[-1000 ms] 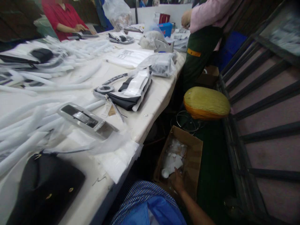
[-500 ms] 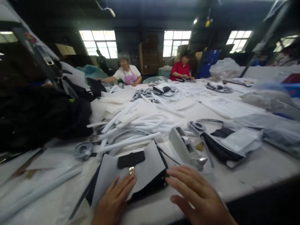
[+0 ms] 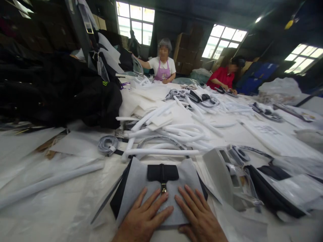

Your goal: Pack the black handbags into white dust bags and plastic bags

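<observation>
My left hand [image 3: 143, 218] and right hand [image 3: 199, 220] lay open and flat, grip closed on nothing, pressing the grey sheet [image 3: 141, 178] onto the black bag [image 3: 118, 198] at the near edge of the surface [image 3: 75, 218], probably to keep it smooth beside the clasp [image 3: 164, 188].

White tubes [image 3: 161, 152], tape dispenser [image 3: 222, 171], black garments [image 3: 75, 97]

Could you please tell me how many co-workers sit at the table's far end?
2. A person in a white top and purple apron sits at the far end, centre; a person in a red top sits further right. The black pile at left may hide others.
</observation>
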The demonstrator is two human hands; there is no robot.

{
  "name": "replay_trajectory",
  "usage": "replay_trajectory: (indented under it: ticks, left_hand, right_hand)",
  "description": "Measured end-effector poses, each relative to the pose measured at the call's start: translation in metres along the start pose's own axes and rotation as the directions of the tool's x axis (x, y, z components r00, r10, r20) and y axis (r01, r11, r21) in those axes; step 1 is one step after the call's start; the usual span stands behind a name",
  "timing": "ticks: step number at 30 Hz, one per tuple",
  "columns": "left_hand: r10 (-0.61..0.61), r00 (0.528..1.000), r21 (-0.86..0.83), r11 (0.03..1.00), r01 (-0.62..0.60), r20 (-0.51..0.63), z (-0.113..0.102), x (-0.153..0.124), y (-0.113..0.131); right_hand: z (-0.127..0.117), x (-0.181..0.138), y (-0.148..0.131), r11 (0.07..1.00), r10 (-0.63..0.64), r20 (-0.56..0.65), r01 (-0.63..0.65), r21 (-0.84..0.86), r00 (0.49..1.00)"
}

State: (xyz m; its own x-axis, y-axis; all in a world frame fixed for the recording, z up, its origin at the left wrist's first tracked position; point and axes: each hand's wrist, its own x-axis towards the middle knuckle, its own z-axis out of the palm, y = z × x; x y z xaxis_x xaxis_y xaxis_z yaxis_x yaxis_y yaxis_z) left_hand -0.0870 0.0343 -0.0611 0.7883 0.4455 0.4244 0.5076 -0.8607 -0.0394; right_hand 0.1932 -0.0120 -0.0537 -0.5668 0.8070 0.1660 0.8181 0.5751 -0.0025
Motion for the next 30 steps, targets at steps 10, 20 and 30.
replay_trajectory:
  ticks: [10, 20, 30]
  left_hand:
    - [0.077, 0.989, 0.151, 0.987, -0.057, -0.13, 0.014, 0.0, -0.006]
    - [0.073, 0.984, 0.196, 0.98, -0.04, -0.16, 0.019, -0.001, -0.005]
    - [0.092, 0.969, 0.211, 0.977, -0.042, -0.23, 0.016, 0.001, -0.008]
  right_hand:
    - [-0.088, 0.07, 0.037, 0.947, 0.166, 0.132, -0.195, 0.256, 0.977]
    - [-0.065, 0.177, 0.086, 0.99, 0.128, 0.025, -0.13, 0.052, 0.991]
    - [-0.091, 0.104, 0.076, 0.968, 0.248, -0.035, -0.246, 0.05, 0.968]
